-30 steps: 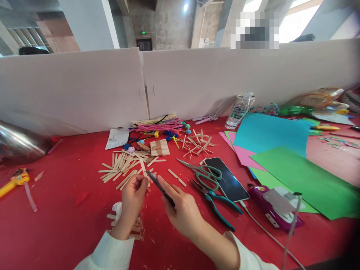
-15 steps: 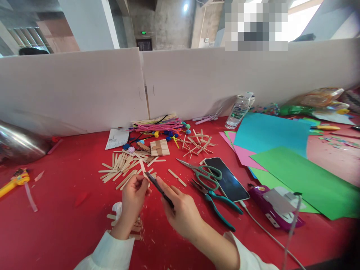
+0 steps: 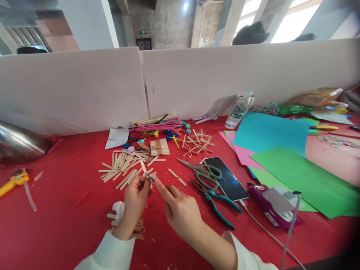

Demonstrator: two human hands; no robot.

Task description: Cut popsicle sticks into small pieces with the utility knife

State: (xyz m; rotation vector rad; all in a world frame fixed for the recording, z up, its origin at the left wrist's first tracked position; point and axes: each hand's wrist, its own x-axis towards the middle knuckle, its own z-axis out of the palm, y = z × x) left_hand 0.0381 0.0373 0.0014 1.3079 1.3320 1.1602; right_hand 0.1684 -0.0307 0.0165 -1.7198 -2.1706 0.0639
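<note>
My left hand [image 3: 135,197] is closed, pinching a wooden craft stick [image 3: 143,167] that points up and away from me. In my right hand [image 3: 183,210] is a dark craft knife [image 3: 150,177]; its front end lies against the stick, and most of its handle is hidden by my fingers. The right index finger stretches along the tool. Beyond my left hand lies a loose pile of craft sticks [image 3: 122,163]. A notched stick [image 3: 177,177] rests on the red table by itself. Beside my left wrist are a crumpled white tissue [image 3: 118,209] and several more sticks, partly covered by the forearm.
Green-handled scissors [image 3: 208,176] overlap a phone [image 3: 225,178], with teal pliers [image 3: 222,206] nearer me. Coloured paper [image 3: 303,180], a purple device [image 3: 274,206] with a cable, and a water bottle [image 3: 239,110] stand right. A white partition [image 3: 197,82] closes off the back.
The knife has turned in my right hand, so less of its length shows now. My right hand has shifted slightly; the left hand still holds the stick in nearly the same place.
</note>
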